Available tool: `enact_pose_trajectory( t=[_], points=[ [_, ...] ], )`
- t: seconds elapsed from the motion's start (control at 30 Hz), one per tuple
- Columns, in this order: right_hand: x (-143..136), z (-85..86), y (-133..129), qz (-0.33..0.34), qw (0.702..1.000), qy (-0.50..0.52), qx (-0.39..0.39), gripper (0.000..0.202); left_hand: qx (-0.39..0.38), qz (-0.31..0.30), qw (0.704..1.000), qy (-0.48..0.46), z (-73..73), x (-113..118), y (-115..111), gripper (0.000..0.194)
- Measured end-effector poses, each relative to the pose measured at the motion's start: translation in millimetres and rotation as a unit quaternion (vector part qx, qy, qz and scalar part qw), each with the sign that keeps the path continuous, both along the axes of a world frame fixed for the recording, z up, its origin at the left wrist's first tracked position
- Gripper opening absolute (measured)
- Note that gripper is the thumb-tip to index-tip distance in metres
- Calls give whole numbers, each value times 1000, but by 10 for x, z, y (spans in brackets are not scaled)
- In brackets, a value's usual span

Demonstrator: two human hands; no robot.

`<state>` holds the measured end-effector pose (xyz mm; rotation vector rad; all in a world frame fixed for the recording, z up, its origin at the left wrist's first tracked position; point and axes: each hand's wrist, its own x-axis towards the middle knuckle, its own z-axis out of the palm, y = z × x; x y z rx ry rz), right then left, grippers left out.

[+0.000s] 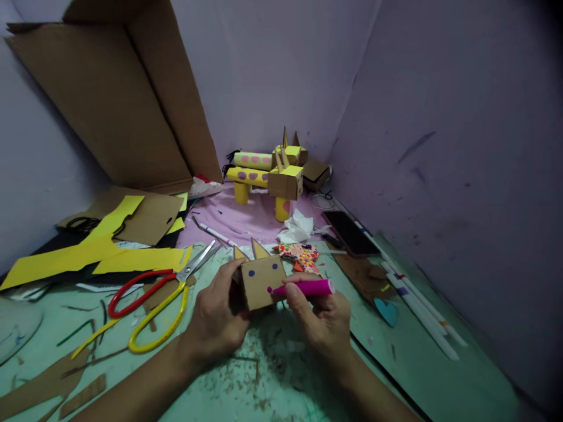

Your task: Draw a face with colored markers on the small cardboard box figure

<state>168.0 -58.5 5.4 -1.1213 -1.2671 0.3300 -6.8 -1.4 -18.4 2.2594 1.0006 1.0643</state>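
My left hand [221,308] grips a small cardboard box [259,281] by its left side, over the green table. Two dark blue dots mark the upper part of the box's front, and two pointed ears [259,249] stick up from its top. In my right hand [323,313] is a magenta marker [310,288], held like a pen. Its tip touches or nearly touches the box front at a magenta dot low on the right. Fingers of my left hand behind the box are hidden.
Scissors [182,275] with red and yellow handles lie at left beside yellow paper strips [65,261]. Behind stand two yellow cardboard animals [285,181]. A crumpled tissue [297,227], a phone [350,233], white-barrelled pens [422,316] and a blue heart [386,311] lie around. Cardboard scraps [39,384] lie front left.
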Motion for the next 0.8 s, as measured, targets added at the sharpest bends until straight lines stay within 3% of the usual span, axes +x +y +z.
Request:
enact_pose_trajectory(
  t=[0.13,0.33,0.5,0.8],
  points=[
    [2,-18,17,1,1000,-6,3,6,0,-5,1000,-3,-3,0,5,68],
    [18,-45,26,-8,994,-90,55,8,-6,3,1000,-12,-17,-7,-2,66],
    [40,-36,14,2,997,-60,51,13,4,9,1000,-13,-17,0,7,64],
    [50,-53,22,-2,993,-99,66,12,23,9,1000,-9,-44,-1,12,66]
  ],
)
